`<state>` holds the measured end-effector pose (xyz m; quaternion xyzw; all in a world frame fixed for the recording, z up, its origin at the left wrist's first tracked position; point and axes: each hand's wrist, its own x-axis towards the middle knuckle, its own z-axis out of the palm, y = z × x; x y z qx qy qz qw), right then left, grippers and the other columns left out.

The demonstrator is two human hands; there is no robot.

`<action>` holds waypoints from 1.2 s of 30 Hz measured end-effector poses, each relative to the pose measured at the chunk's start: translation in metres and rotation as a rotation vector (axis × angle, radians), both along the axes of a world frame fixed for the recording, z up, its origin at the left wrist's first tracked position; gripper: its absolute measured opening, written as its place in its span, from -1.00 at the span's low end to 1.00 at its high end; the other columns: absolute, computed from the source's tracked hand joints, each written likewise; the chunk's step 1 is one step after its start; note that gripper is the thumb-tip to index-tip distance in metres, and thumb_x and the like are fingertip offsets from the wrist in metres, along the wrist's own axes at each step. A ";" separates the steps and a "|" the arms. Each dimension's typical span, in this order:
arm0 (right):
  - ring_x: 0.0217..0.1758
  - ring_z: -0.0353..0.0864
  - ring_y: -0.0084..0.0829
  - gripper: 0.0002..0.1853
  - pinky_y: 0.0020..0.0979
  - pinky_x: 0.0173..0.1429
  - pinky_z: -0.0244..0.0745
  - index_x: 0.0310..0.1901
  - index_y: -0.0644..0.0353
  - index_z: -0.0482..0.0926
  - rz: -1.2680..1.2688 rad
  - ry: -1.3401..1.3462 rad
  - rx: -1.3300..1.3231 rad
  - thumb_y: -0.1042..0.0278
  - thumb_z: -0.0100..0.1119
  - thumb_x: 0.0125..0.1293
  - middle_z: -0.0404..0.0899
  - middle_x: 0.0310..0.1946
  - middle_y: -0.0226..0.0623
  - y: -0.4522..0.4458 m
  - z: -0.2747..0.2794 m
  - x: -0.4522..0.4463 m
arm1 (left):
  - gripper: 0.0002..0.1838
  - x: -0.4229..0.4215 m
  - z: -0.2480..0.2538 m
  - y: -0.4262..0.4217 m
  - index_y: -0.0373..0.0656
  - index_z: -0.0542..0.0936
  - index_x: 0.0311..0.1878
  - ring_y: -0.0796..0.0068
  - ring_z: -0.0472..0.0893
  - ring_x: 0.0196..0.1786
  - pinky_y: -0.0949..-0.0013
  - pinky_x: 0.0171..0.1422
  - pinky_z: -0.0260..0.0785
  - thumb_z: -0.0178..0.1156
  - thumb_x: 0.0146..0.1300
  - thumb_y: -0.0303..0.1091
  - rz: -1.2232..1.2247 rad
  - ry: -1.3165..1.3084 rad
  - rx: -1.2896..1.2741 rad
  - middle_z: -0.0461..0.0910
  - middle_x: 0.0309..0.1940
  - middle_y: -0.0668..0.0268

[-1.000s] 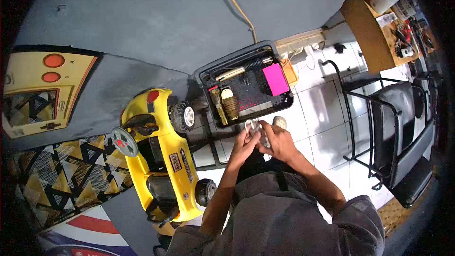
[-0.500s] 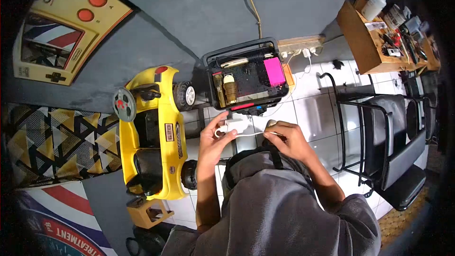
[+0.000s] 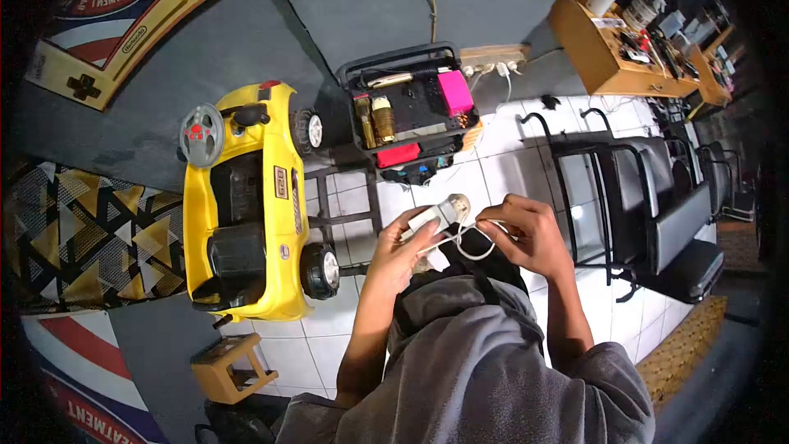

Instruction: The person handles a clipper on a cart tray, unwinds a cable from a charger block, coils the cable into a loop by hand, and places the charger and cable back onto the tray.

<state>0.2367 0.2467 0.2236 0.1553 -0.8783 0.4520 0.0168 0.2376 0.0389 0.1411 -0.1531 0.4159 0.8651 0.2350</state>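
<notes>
My left hand (image 3: 395, 253) grips a white block (image 3: 425, 223) that looks like a power adapter, with the thumb across its near side. A rounded beige end piece (image 3: 458, 204) shows at the block's far right; I cannot make out its kind. A thin white cable (image 3: 475, 257) hangs in a loop between the hands, in front of my lap. My right hand (image 3: 530, 236) pinches that cable between thumb and fingertips, just right of the block.
Beyond my hands stands a black tray (image 3: 415, 122) holding clippers (image 3: 383, 119) and a pink box (image 3: 454, 93). A yellow ride-on car (image 3: 283, 222) is at left, black chairs (image 3: 649, 214) at right. White plugs (image 3: 503, 69) sit in a wall socket strip; a cluttered wooden desk (image 3: 604, 66) stands far right.
The block has tilted in my left hand, its beige end now beside it. My right hand has risen to the right, and the cable went from stretched straight to looped. The view has shifted.
</notes>
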 end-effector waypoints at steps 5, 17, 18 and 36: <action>-0.62 0.43 -0.36 -0.88 -0.37 -0.52 0.32 -0.32 0.23 0.62 -0.049 0.035 0.087 0.49 0.33 0.07 0.47 -0.54 -0.28 0.012 0.010 0.035 | -0.56 0.022 0.018 -0.009 -0.25 0.49 0.10 0.62 0.54 -0.11 0.58 -0.07 0.40 0.32 0.12 -0.50 -0.210 0.278 -0.311 0.59 -0.17 0.32; -0.44 0.48 -0.52 -0.88 -0.50 -0.39 0.34 -0.24 0.31 0.64 -0.099 0.171 -0.236 0.52 0.23 0.19 0.55 -0.41 -0.27 0.025 -0.001 0.041 | -0.63 0.051 0.085 0.011 -0.31 0.54 0.02 0.65 0.54 -0.13 0.54 0.00 0.41 0.33 0.13 -0.46 -0.504 0.572 -0.345 0.61 -0.19 0.33; -0.44 0.47 -0.53 -0.89 -0.52 -0.39 0.33 -0.25 0.31 0.64 -0.110 0.150 -0.236 0.51 0.22 0.19 0.54 -0.42 -0.28 0.021 -0.002 0.044 | -0.62 0.051 0.090 0.013 -0.31 0.54 0.03 0.65 0.54 -0.13 0.54 0.00 0.41 0.33 0.13 -0.45 -0.517 0.583 -0.303 0.61 -0.19 0.33; -0.43 0.50 -0.50 -0.90 -0.51 -0.36 0.35 -0.27 0.27 0.67 -0.214 0.129 -0.264 0.52 0.24 0.16 0.57 -0.45 -0.28 0.054 -0.009 0.031 | -0.65 0.053 0.097 0.064 -0.38 0.50 0.03 0.68 0.49 -0.10 0.59 0.00 0.35 0.23 0.16 -0.56 -0.388 0.490 -0.314 0.55 -0.14 0.36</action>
